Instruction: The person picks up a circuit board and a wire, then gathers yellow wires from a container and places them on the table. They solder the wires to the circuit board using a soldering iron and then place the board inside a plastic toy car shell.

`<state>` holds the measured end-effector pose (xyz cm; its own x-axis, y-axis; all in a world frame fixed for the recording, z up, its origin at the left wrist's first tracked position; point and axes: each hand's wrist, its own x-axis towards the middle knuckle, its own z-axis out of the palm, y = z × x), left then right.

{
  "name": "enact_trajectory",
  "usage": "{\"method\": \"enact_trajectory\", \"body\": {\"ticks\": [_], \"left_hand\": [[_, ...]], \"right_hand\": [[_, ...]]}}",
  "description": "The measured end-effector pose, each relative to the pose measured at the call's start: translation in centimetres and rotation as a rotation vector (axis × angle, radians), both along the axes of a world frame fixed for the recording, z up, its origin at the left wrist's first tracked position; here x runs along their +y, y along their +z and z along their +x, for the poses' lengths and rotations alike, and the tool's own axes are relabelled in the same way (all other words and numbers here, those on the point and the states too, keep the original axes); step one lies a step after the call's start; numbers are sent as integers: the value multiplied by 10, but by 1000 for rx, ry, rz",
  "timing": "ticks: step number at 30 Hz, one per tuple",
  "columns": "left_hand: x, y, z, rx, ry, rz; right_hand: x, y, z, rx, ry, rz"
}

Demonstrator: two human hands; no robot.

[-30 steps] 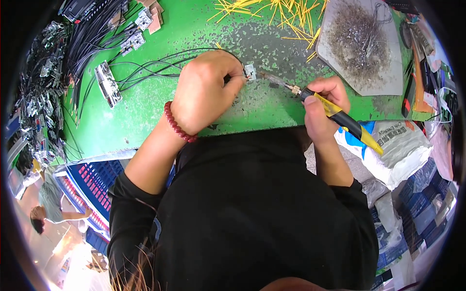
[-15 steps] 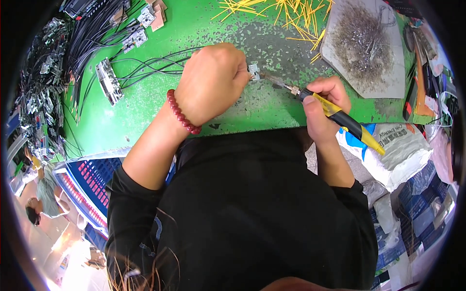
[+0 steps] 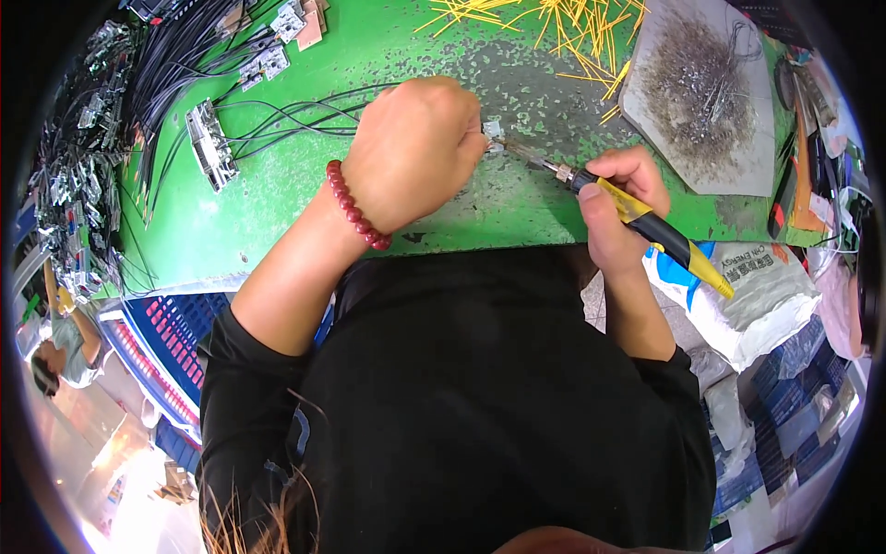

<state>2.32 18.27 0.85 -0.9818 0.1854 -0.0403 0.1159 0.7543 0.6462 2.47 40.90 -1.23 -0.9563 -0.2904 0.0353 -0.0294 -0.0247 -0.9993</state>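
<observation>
My left hand (image 3: 420, 148), with a red bead bracelet (image 3: 353, 210) at its wrist, is closed in a pinch over the green tabletop (image 3: 305, 217). Its fingertips meet beside a small silvery part (image 3: 495, 132); what they grip is hidden. Black cables (image 3: 295, 113) run from a metal-and-white connector piece (image 3: 210, 145) and pass behind this hand. In my right hand (image 3: 624, 198) is a yellow and black soldering iron (image 3: 660, 231), held like a pen. Its tip points left and reaches close to the silvery part; whether they touch, I cannot tell.
Bundled black cables with metal ends (image 3: 88, 175) crowd the left edge. Small boards (image 3: 266, 65) lie farther back. Yellow sticks (image 3: 591, 42) are scattered near a grey plate (image 3: 646, 102) bearing dark residue. A white bag (image 3: 757, 295) and blue basket (image 3: 175, 337) stand below. Another person (image 3: 69, 346) is at far left.
The view has shifted slightly, so the table things sit a little differently. Both hands keep nearly the same pose, the iron still by the silvery part. The other person has changed posture.
</observation>
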Motion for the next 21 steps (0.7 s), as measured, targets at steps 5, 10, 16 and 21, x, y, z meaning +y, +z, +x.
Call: {"method": "enact_trajectory", "body": {"ticks": [5,10,16,21], "left_hand": [[-1,-1,-1,8,-5,8],[-2,0,0,-36,-14,15],[0,-1,1,-50,-7,13],[0,-3,-6,-26,-13,33]], "right_hand": [[-1,-1,-2,16,28,34],[0,-8,3,21,-65,-109],[4,-13,4,53,-55,-142],[3,-17,-2,79,-122,-127]]}}
